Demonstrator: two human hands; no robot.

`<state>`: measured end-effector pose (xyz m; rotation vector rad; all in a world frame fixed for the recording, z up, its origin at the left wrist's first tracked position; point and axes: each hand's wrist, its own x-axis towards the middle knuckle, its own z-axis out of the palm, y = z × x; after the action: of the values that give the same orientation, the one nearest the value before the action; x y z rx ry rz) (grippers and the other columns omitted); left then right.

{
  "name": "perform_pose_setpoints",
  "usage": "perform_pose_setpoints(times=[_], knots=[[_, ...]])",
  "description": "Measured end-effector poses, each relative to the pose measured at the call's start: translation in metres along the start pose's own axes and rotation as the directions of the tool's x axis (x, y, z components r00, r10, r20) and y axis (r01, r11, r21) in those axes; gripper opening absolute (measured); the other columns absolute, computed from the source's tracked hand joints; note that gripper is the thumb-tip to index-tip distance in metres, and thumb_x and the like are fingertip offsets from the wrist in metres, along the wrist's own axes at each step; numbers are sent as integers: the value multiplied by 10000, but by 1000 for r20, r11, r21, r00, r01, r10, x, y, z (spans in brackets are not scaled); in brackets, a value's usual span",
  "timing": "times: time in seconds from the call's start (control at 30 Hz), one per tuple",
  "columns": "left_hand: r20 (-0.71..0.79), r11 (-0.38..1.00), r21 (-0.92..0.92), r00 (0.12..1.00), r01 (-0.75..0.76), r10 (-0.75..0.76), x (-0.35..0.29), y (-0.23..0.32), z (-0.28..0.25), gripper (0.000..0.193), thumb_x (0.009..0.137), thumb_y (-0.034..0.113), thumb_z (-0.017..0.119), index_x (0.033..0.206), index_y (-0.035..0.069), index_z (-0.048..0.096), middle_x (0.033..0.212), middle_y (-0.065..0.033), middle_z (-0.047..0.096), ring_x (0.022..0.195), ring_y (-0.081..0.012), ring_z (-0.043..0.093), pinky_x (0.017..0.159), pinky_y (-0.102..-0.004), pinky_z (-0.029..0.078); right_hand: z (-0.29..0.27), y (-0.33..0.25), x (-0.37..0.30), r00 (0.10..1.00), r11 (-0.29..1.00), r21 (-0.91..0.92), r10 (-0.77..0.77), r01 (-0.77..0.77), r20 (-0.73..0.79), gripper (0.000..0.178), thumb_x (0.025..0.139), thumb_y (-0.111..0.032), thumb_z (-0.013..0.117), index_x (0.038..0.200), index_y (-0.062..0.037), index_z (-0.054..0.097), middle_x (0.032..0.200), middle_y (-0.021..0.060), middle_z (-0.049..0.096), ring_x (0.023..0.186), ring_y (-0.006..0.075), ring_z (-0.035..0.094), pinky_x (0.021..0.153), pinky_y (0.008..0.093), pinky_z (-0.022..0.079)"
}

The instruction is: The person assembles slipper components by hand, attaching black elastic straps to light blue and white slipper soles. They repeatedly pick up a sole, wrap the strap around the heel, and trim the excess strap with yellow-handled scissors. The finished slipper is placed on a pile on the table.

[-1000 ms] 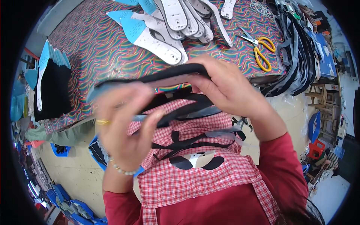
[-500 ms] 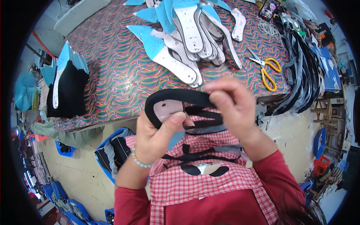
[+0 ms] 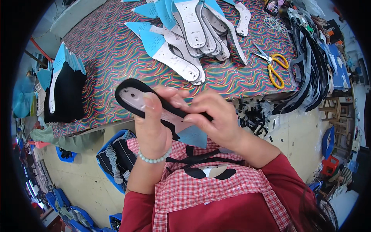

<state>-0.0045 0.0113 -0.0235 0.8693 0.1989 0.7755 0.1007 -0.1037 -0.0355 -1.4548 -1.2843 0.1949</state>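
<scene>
My left hand [image 3: 152, 123] grips a shoe insole [image 3: 133, 96] that is pale on its face and wrapped at the rim in black fabric, with a blue tip [image 3: 193, 136] showing below. My right hand [image 3: 216, 118] pinches the black edge of the same insole from the right side, fingers pressed on the rim. The piece is held in the air above my red-checked apron [image 3: 201, 185], just in front of the table's near edge.
A table with a wavy multicoloured cover [image 3: 112, 58] carries a fan of white-and-blue insoles [image 3: 185, 42], yellow-handled scissors [image 3: 274, 65], a stack of black-covered insoles [image 3: 63, 89] at left and black straps [image 3: 313, 65] at right. Black scraps [image 3: 253, 116] litter the floor; a blue crate [image 3: 114, 158] stands below.
The insole has tilted and moved left, its rounded end now up at the left. Both hands have shifted along its black rim, and the view has tipped toward the table.
</scene>
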Motion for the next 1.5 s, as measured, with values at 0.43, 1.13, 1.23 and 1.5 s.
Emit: perform_pose_setpoints(times=[0.43,1.13,1.23,1.5], knots=[[-23,864,500,997,-57,79,-12,-1,-2,236,966,149,496,1098,-31,575,1053,-162,637,972,-203,615,878,-328,467,-2,5,-8,947,930,194,292,-313,133,166,915,-138,548,938,13,613,788,124,550,727,275,566,654,353,447],[-393,889,51,828,454,-400,-25,62,-87,214,955,205,508,1130,88,550,799,-93,597,601,-111,502,401,-210,365,-237,139,-39,948,391,-866,179,-313,-262,550,817,-301,678,1277,-53,510,1208,187,548,1124,352,522,962,402,415],[-359,787,41,744,615,-563,-9,34,-82,202,943,209,529,1096,89,586,783,-91,607,614,-146,574,487,-264,474,-240,127,-37,794,258,-841,536,-476,-286,598,818,-327,673,1316,-65,473,1127,195,561,1041,366,553,902,404,446],[-275,815,69,796,576,-539,23,-16,-42,220,921,214,580,1056,43,604,794,-67,651,659,-149,639,594,-277,533,-218,118,-39,816,458,-795,573,-398,-79,628,876,-221,601,1410,-37,327,810,178,624,736,313,621,724,383,488]])
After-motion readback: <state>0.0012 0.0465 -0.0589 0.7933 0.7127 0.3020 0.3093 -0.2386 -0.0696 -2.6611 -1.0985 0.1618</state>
